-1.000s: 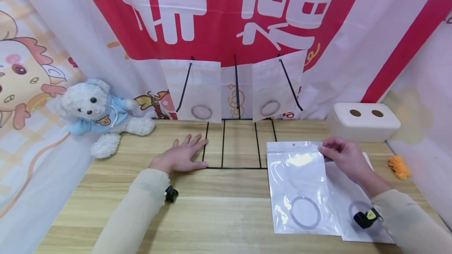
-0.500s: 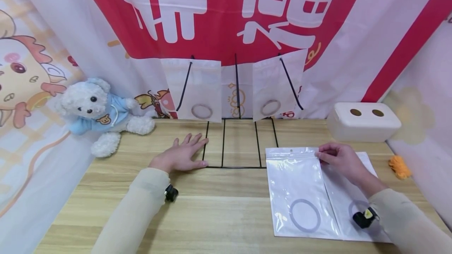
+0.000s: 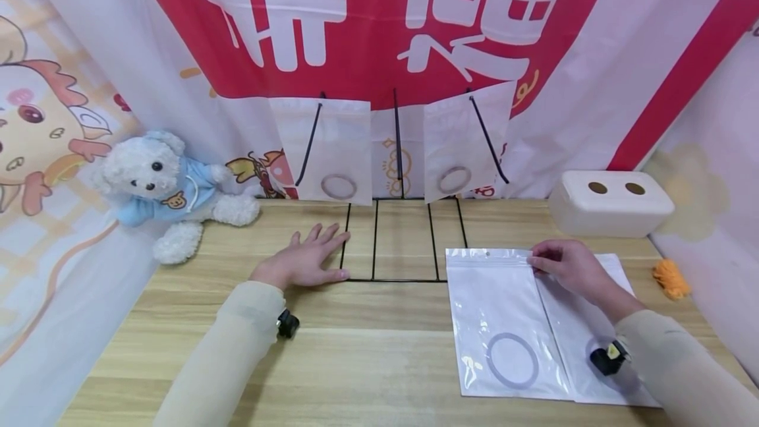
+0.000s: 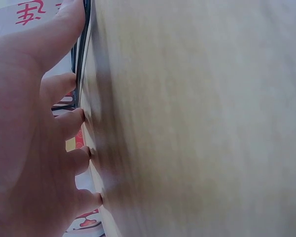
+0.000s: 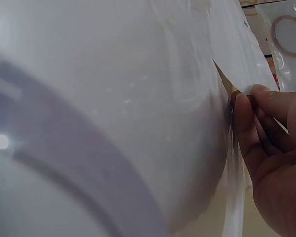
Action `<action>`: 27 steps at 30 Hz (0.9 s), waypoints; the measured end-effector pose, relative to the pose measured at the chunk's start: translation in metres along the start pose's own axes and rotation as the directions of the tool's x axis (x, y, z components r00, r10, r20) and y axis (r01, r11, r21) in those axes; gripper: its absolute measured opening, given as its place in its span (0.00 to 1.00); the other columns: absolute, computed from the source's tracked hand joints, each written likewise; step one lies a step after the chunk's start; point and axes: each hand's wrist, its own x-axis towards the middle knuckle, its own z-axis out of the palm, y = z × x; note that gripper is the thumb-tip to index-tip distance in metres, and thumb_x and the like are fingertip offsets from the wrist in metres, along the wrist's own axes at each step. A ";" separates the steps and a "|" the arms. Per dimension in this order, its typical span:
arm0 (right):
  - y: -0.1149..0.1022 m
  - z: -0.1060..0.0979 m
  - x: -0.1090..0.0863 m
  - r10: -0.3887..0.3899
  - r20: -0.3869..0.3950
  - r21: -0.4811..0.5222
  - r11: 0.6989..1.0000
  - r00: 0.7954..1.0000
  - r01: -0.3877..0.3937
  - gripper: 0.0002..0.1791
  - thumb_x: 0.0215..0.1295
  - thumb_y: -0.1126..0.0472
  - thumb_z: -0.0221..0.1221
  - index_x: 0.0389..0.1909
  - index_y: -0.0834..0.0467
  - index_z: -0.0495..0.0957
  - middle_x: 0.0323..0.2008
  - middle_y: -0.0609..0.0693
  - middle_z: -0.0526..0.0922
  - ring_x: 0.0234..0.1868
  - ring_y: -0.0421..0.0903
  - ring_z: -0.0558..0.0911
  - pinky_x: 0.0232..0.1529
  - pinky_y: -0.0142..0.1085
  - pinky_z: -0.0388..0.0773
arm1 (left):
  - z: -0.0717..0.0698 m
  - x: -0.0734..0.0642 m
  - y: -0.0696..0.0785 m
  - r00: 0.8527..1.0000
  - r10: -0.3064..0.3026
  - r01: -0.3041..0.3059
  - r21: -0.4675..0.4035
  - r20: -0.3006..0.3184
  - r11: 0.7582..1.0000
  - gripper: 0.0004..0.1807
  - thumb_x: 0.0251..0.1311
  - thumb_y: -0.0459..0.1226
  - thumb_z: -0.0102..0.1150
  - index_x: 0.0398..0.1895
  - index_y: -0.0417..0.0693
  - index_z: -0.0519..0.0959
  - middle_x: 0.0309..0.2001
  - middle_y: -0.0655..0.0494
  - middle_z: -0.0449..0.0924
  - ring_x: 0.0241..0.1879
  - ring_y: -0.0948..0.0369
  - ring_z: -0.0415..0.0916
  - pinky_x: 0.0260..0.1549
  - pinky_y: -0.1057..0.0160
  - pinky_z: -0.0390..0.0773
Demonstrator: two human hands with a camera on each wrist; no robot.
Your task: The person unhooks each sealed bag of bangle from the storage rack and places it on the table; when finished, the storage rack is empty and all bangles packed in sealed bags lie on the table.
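My left hand point(image 3: 305, 261) lies on the wooden table with its fingers spread, the thumb and fingertips at the black wire base point(image 3: 375, 242) of a display rack. At the right, my right hand point(image 3: 572, 269) pinches the upper right corner of a glossy zip bag point(image 3: 504, 302), white with a clear front. A pale purple bangle point(image 3: 489, 366) shows through its lower part. Next to it lies a second such bag point(image 3: 578, 321), its bangle partly hidden by the wrist camera. The right wrist view shows thumb and index finger point(image 5: 244, 116) on the bag's edge, with a bangle point(image 5: 98, 153) close up.
Two similar bags, a left one point(image 3: 340, 143) and a right one point(image 3: 445, 143), hang on the rack's outer hooks; the middle hook point(image 3: 398, 143) holds no bag. A plush bear point(image 3: 168, 186) sits at the left. A white box point(image 3: 611, 209) and an orange tuft point(image 3: 671, 279) are at the right.
My right hand has shifted slightly left, drawing the bag's top edge a little nearer to me; the bag now lies flatter over the second one. My left hand stays in place.
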 end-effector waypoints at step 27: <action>0.000 -0.002 0.002 0.050 0.020 0.021 0.999 0.999 -0.050 0.19 0.76 0.55 0.67 0.58 0.65 0.85 0.43 0.55 0.90 0.41 0.49 0.84 0.37 0.32 0.84 | 0.000 -0.001 -0.001 1.000 0.002 -0.002 -0.007 0.008 1.000 0.52 0.72 0.69 0.55 0.90 0.59 0.49 0.90 0.45 0.39 0.87 0.33 0.35 0.77 0.17 0.35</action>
